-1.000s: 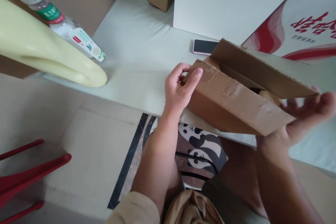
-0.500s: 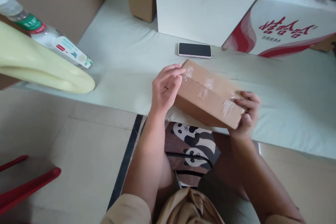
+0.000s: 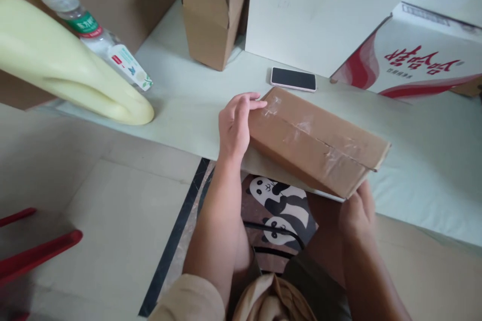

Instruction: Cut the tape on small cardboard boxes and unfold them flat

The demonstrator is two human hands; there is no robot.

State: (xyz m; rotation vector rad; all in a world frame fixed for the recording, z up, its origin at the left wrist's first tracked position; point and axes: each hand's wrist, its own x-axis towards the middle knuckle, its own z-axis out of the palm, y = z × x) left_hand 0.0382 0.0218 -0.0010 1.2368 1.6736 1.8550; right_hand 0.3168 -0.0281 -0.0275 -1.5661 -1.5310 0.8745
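A closed brown cardboard box with strips of clear tape lies tilted over the near edge of the pale table. My left hand cups its left end, fingers curled over the top corner. My right hand holds the box from below at its right near corner; most of its fingers are hidden under the cardboard.
A phone lies face up just behind the box. Further back stand a small open carton, a white box and a red-and-white printed box. At the left are a yellow plastic shape and a water bottle.
The box's open flaps were folded shut. My right hand moved from the box's open end to the top, then down under the right corner. The left hand stayed at the left end.
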